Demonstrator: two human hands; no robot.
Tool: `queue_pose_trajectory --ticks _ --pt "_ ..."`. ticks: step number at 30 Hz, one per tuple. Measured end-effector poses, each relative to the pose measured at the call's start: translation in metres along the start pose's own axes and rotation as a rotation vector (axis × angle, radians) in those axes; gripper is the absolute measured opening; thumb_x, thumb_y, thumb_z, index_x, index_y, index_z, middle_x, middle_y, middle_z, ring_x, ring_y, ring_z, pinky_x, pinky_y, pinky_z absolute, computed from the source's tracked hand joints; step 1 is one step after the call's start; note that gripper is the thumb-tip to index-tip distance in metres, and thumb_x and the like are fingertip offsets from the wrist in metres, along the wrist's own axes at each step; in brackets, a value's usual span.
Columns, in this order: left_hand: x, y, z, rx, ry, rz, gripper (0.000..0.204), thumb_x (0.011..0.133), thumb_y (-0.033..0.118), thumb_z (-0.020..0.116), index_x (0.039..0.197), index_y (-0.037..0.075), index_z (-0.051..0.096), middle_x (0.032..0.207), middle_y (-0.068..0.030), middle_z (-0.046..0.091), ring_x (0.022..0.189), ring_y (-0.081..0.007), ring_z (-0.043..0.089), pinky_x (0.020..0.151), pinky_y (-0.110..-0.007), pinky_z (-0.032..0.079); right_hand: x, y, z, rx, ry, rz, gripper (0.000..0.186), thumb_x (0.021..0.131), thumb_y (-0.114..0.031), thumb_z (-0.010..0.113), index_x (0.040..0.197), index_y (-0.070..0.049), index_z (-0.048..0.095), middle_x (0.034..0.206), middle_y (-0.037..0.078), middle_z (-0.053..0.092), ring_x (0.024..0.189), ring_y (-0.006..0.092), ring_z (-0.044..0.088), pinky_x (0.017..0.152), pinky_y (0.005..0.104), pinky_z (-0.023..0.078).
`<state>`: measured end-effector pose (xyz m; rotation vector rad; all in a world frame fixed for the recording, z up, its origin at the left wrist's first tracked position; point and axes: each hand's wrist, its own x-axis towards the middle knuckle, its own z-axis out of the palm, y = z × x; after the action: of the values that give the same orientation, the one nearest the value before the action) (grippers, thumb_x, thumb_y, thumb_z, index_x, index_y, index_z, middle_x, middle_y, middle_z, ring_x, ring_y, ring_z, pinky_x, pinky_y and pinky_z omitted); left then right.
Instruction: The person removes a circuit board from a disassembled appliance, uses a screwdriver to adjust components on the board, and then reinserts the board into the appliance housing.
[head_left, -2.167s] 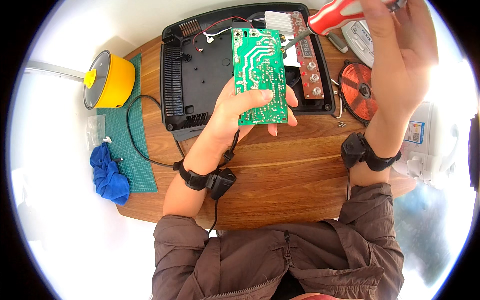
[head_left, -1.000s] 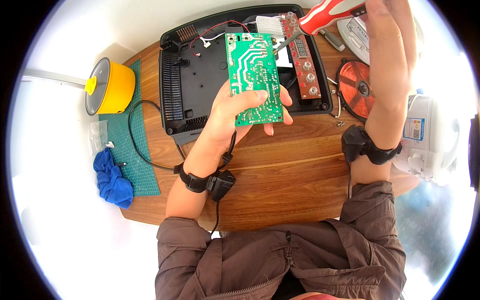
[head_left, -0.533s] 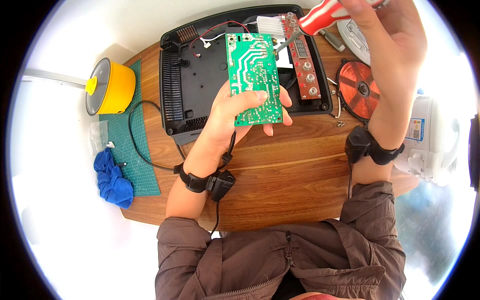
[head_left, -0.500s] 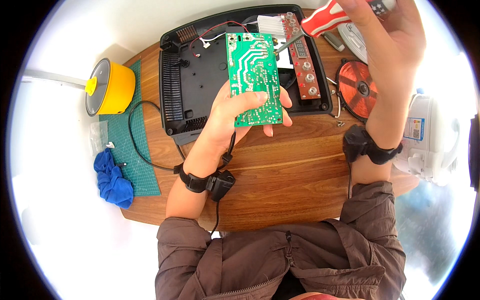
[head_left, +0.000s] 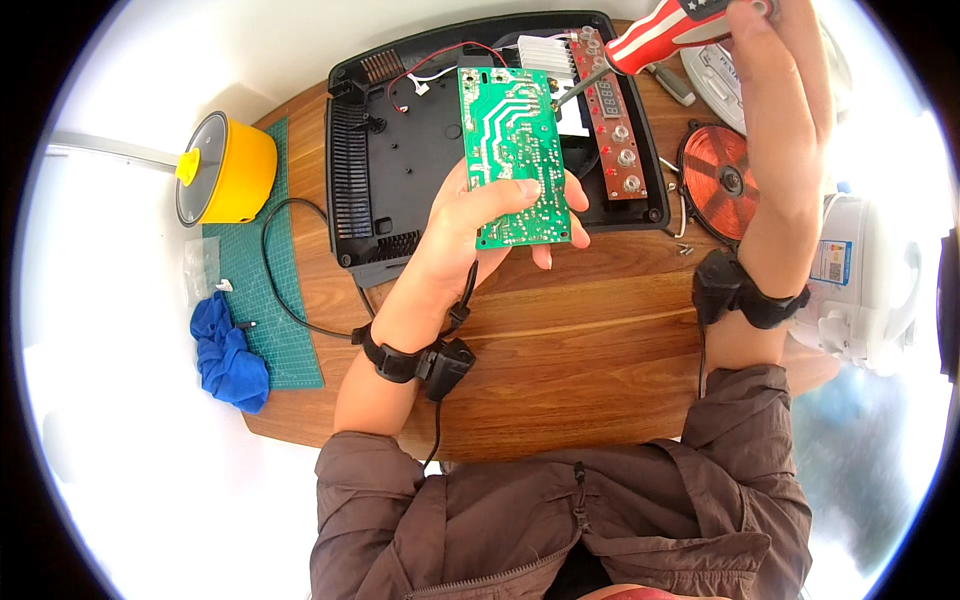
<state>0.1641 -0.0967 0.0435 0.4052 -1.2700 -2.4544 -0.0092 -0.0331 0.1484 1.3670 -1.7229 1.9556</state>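
Note:
My left hand (head_left: 465, 215) grips a green circuit board (head_left: 515, 155), thumb across its soldered face and fingers behind it. The board is held up over a black appliance housing (head_left: 400, 200). In my right hand (head_left: 785, 110) is a screwdriver (head_left: 668, 36) with a red, white and dark handle. Its shaft slants down to the board's upper right edge, where the tip appears to meet a terminal. Behind the board, a red control board (head_left: 612, 130) with a digit display lies in the housing, beside a white finned heat sink (head_left: 543, 52).
A copper coil (head_left: 715, 175) and a few screws (head_left: 685, 249) lie right of the housing. At the far right stands a white appliance (head_left: 850, 280). On the left are a yellow pot (head_left: 240, 170), a green cutting mat (head_left: 290, 340) and a blue cloth (head_left: 228, 355). A black cable (head_left: 285, 300) crosses the table.
My right hand has turned the screwdriver handle and its fingers have shifted toward the handle's end. The tip stays at the board's edge. The whole view has shifted slightly.

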Motion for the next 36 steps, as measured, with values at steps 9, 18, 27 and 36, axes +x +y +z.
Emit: queue_pose_trajectory --ticks 9,18,27,36 --pt "0.001 -0.001 -0.001 0.014 0.010 -0.008 0.041 0.097 0.019 0.061 0.128 -0.006 0.053 0.109 -0.0241 0.071 0.089 -0.0362 0.076 0.059 -0.035 0.060 0.011 0.022 -0.034 0.159 -0.356 -0.081 0.053 0.105 -0.017 0.059 0.152 0.002 0.044 0.114 0.012 0.063 0.105 0.0170 0.064 0.087 0.0256 0.054" --pt "0.005 -0.003 0.000 0.042 -0.004 -0.048 0.041 0.096 0.018 0.060 0.129 -0.005 0.053 0.109 -0.0232 0.071 0.090 -0.0362 0.076 0.060 -0.036 0.060 0.032 -0.007 -0.039 0.279 -0.379 0.331 0.054 0.101 -0.003 0.060 0.152 0.001 0.043 0.112 0.010 0.063 0.099 0.0132 0.063 0.085 0.0243 0.054" --pt "0.006 0.000 0.005 0.043 0.006 -0.030 0.041 0.096 0.018 0.061 0.130 -0.004 0.053 0.109 -0.0231 0.071 0.090 -0.0358 0.076 0.060 -0.036 0.060 0.025 0.031 -0.083 0.187 -0.539 0.011 0.050 0.100 -0.001 0.058 0.149 0.001 0.048 0.114 0.009 0.062 0.089 0.0109 0.064 0.078 0.0215 0.054" --pt "0.007 0.000 0.010 0.069 0.031 -0.010 0.044 0.095 0.022 0.062 0.129 -0.006 0.055 0.107 -0.0237 0.070 0.086 -0.0354 0.076 0.055 -0.034 0.059 0.025 0.061 -0.080 0.032 -0.520 -0.197 0.060 0.101 -0.010 0.065 0.154 0.002 0.041 0.111 0.010 0.062 0.095 0.0157 0.065 0.085 0.0274 0.055"
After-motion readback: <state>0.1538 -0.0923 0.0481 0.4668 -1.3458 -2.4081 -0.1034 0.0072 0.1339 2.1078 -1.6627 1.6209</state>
